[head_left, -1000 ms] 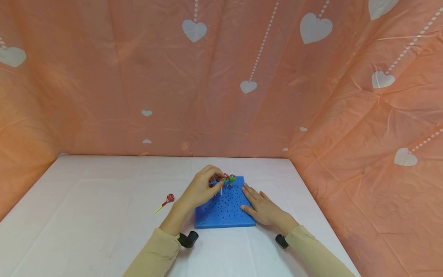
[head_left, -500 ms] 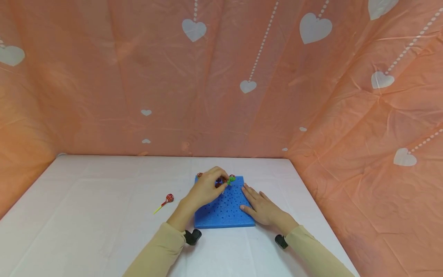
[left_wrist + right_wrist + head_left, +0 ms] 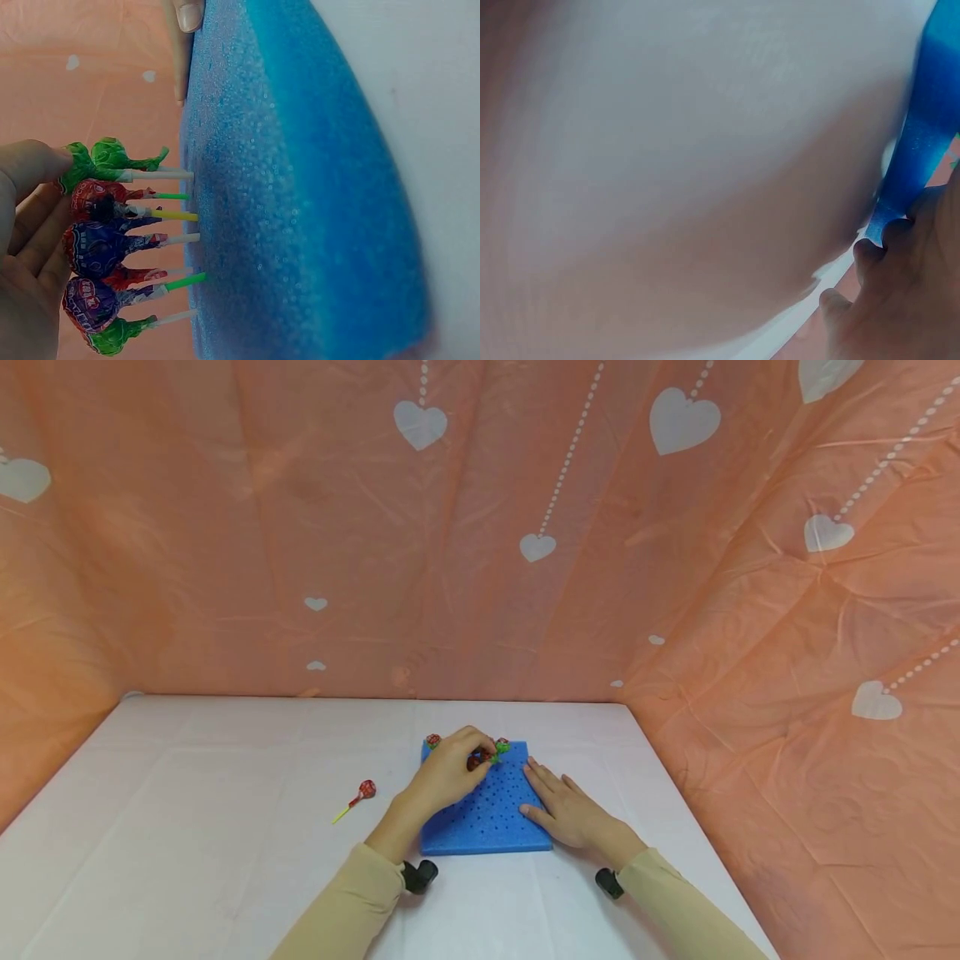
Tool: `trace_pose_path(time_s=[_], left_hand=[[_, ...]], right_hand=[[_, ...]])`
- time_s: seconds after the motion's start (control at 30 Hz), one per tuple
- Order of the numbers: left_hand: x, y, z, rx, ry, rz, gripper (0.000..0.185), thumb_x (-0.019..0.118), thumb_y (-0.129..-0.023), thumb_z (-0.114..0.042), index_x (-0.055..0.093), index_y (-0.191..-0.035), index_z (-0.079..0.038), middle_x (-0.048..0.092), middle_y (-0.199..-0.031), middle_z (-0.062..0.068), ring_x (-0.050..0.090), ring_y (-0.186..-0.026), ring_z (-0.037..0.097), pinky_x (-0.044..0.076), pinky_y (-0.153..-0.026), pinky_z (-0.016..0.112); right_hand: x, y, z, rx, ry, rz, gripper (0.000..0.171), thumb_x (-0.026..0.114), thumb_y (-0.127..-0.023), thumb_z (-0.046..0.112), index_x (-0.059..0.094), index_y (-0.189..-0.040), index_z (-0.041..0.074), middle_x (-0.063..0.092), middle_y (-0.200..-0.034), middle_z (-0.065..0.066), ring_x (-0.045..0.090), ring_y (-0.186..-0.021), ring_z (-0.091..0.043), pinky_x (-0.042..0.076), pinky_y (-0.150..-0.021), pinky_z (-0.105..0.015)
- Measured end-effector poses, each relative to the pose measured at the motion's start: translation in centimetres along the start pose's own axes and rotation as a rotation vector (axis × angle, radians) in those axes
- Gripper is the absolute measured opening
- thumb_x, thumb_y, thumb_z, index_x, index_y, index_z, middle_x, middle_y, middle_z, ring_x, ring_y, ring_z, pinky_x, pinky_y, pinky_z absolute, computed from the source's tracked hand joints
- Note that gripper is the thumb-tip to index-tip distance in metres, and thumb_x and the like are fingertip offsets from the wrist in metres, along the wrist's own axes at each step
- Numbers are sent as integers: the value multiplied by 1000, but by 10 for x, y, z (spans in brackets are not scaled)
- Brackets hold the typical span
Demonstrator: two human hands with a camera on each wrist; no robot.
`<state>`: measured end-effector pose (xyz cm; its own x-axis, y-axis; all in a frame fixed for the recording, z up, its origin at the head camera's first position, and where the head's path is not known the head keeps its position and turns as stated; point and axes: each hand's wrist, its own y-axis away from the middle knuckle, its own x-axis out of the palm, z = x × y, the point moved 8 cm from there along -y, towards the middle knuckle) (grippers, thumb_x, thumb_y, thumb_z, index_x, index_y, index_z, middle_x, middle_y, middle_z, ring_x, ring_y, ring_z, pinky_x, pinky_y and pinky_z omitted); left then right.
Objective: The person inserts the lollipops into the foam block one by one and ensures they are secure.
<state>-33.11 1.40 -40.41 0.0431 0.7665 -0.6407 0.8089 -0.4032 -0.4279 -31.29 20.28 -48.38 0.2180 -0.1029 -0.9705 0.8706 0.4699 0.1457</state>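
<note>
My left hand (image 3: 450, 770) is over the back part of a blue foam board (image 3: 487, 832) dotted with small holes. In the left wrist view, its thumb and fingers pinch a green-wrapped lollipop (image 3: 78, 172) by the head, and the white stick's tip is right at the board. Beside it several lollipops stand by their sticks, among them a red one (image 3: 96, 192), a purple one (image 3: 97, 251) and another green one (image 3: 110, 154). My right hand (image 3: 564, 810) lies with straight fingers on the board's right edge.
A single red-wrapped lollipop (image 3: 367, 789) with a yellow stick lies on the white tablecloth (image 3: 225, 827) left of the board. Another lollipop (image 3: 432, 741) shows at the board's back left corner. An orange curtain (image 3: 480, 635) with white hearts closes off the back and sides.
My left hand has moved a little right with the green lollipop and lowered it to the board. The back left lollipop has come into view. My right hand stays put.
</note>
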Motion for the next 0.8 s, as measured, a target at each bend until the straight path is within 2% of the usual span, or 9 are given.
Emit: trace_pose_path(time_s=[0.43, 0.8], left_hand=[[3, 0, 0, -5, -5, 8, 15, 76, -94, -6, 73, -108, -9, 69, -112, 4, 68, -104, 20, 59, -93, 35], [9, 1, 3, -49, -45, 78, 15, 77, -94, -7, 75, -109, -9, 69, -112, 5, 68, -109, 25, 57, -99, 41]], right_hand=[[0, 0, 0, -5, 1, -5, 78, 39, -110, 55, 15, -166, 7, 12, -174, -11, 19, -158, -33, 18, -125, -60], [0, 0, 0, 4, 6, 11, 78, 38, -110, 56, 14, -167, 8, 11, -174, -11, 18, -158, -33, 18, -126, -59]])
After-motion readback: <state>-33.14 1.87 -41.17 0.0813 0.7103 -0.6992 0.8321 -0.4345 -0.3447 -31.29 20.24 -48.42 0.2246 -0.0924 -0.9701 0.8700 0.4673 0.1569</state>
